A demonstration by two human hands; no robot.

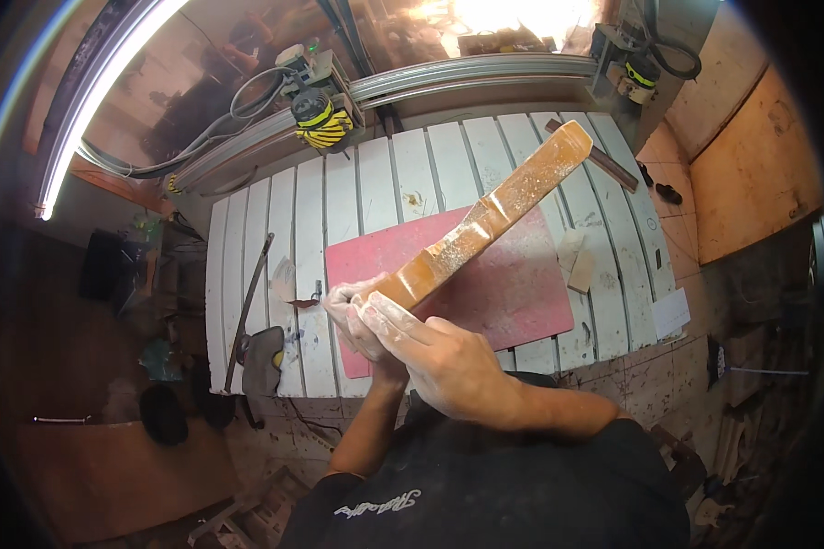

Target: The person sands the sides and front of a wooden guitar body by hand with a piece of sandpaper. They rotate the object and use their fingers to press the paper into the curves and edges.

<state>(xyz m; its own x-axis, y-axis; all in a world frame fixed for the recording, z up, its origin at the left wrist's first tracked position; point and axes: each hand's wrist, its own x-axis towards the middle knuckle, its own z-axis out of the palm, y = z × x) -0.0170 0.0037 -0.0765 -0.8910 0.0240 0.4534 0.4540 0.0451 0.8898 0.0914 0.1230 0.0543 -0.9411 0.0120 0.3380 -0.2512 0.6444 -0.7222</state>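
A long orange-brown wooden bar point(485, 224) with pale dust and a stepped, notched side slants up and away to the right above a pink mat point(540, 293). My left hand point(350, 320) is wrapped round its near end, and whitish dust coats the fingers. Against that same end press the fingers of my right hand point(449, 361), bent and held close together, their tips next to the left hand. Whether something thin lies under the fingers is hidden. Just left of my hands, a small dark reddish scrap point(304, 302) rests on the white slatted table point(288, 210).
A dark metal bar point(252, 306) and a grey-black tool point(263, 361) lie at the table's left side. Toward the right are a brown strip point(613, 169), a small wood block point(580, 272) and white paper point(670, 313). Beyond the far edge runs a metal rail point(467, 71) carrying a striped device point(324, 128).
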